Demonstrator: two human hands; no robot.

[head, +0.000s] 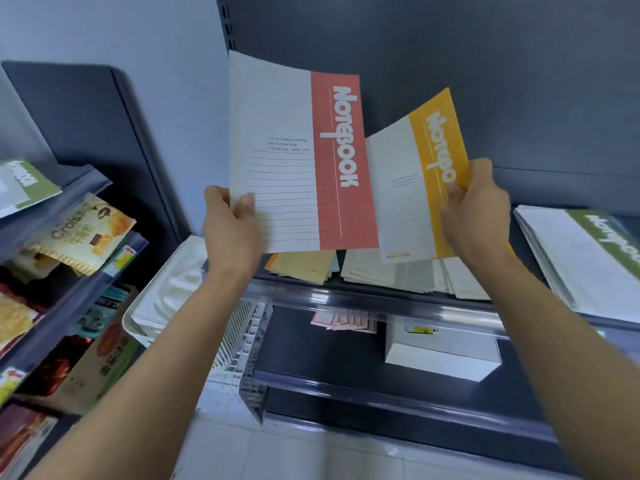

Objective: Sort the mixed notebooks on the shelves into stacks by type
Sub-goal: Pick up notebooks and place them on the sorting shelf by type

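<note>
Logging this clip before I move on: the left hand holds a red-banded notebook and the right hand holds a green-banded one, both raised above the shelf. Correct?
One detail is off. The head view shows the right hand gripping a yellow-banded notebook, not green; the green-banded notebook lies stacked on the shelf at right. The left hand does hold the red-banded notebook.

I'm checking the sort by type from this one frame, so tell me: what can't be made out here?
Head view only:
- Pale stack: covers hidden by the held red notebook and yellow notebook.
- Green notebook stack: cut off by the right edge.
- Small print on the red notebook: too small to read.
- Left hand: fingers hidden behind the red notebook.
</note>
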